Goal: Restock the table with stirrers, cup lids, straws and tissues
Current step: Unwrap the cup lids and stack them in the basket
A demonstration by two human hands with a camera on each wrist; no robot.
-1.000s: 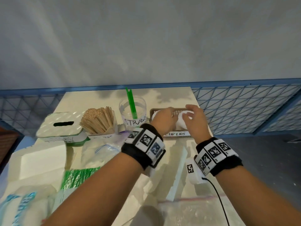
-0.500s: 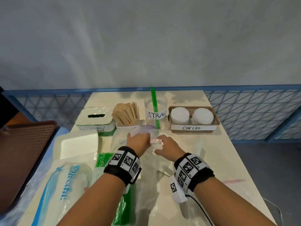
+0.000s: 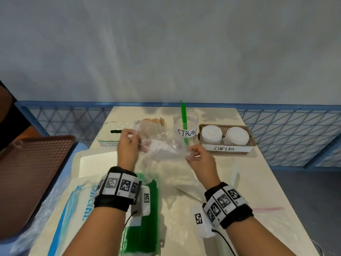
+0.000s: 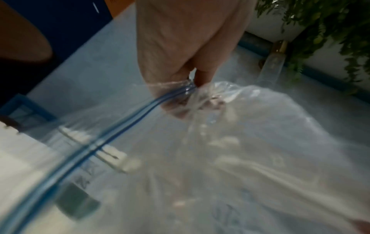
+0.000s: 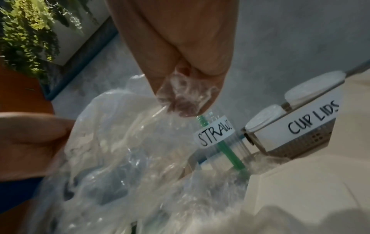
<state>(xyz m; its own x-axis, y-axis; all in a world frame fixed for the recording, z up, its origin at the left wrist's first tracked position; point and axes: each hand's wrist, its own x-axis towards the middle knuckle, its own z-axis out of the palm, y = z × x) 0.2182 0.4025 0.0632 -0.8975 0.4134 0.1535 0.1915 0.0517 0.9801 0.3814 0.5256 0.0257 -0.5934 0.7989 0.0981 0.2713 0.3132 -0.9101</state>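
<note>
Both hands hold one empty-looking clear zip bag (image 3: 162,143) above the tabletop (image 3: 245,182). The left hand (image 3: 128,145) has its fingers (image 4: 202,77) clamped on the bag's blue zip strip, and the right hand (image 3: 200,157) pinches a crumpled corner of the film between thumb and fingers (image 5: 180,101). The bag stretches crosswise between the two pinches, its long axis running left to right.

Beyond the right fingers, just past the bag, stands the straws jar (image 3: 186,126) holding a single green straw (image 3: 183,115), with the cup lids basket (image 3: 248,143) further to the right, already stocked. The green straw pack (image 3: 142,215) lies back toward the wrists, below the left fingers, so the left hand looks nearer to it. Stirrers (image 3: 155,121) and the tissue box (image 3: 108,133) sit beyond the left fingers
</note>
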